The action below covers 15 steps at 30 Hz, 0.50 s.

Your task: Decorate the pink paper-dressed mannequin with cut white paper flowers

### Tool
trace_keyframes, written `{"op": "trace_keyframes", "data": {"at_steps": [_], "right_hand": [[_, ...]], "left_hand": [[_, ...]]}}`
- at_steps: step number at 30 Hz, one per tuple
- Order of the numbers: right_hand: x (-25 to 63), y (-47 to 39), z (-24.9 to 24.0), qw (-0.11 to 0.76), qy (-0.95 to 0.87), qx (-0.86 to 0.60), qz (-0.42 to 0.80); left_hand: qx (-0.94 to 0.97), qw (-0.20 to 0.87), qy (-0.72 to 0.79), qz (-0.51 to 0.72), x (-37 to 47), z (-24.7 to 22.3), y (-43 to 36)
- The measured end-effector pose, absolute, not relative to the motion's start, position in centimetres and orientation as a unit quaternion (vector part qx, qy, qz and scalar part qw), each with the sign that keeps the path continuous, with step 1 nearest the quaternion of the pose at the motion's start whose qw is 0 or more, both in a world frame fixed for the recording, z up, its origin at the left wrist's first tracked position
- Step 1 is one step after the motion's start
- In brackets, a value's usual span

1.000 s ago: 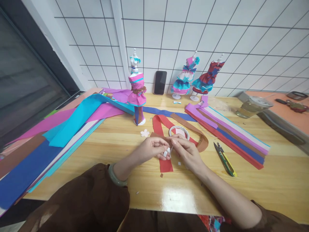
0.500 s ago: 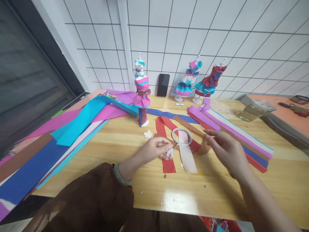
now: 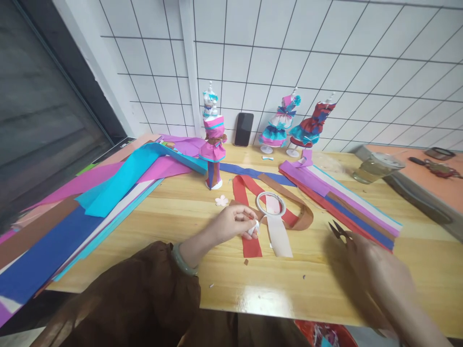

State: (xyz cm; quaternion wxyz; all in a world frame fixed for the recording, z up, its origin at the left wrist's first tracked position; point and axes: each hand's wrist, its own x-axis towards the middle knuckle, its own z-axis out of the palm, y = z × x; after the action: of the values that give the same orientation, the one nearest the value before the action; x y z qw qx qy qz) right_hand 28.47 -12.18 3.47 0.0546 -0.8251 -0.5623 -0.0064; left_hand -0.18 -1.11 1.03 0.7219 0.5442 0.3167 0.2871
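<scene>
My left hand [image 3: 237, 222] pinches a small white piece [image 3: 255, 227] above a red paper strip [image 3: 252, 246]. Small dark scissors [image 3: 339, 230], their blades apart, are held in my right hand [image 3: 376, 265] over the table's right side. Between my hands, a roll of tape [image 3: 270, 204] lies on red, brown [image 3: 307, 217] and pale pink [image 3: 280, 236] strips. A pale paper flower [image 3: 222, 200] rests just beyond my left hand. Behind it stands a small dress form [image 3: 213, 149] in pink.
Long coloured strips [image 3: 119, 180] cover the left side, and another stack [image 3: 361, 212] lies at the right. Two dressed forms [image 3: 275, 127] [image 3: 314, 124] and a phone [image 3: 244, 129] stand by the tiled wall. A glass jar [image 3: 376, 167] is at the back right.
My right hand has moved right and nearer to me, away from the brown strip, and scissors now show in it. My left hand has barely moved.
</scene>
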Motion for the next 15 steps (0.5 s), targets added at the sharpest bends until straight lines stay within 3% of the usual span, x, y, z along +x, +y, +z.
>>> {"op": "trace_keyframes", "data": {"at_steps": [5, 9, 15], "right_hand": [[26.0, -10.8, 4.6, 0.237, -0.562, -0.747, 0.262], [22.4, -8.9, 5.9, 0.216, -0.621, -0.628, 0.417], [21.0, -5.3, 6.4, 0.197, -0.686, -0.522, 0.468]], "left_hand": [[0.553, 0.724, 0.303, 0.280, -0.2, 0.8, -1.2], [0.559, 0.727, 0.294, 0.271, -0.2, 0.9, -1.3], [0.558, 0.728, 0.298, 0.265, -0.2, 1.4, -1.4]]}}
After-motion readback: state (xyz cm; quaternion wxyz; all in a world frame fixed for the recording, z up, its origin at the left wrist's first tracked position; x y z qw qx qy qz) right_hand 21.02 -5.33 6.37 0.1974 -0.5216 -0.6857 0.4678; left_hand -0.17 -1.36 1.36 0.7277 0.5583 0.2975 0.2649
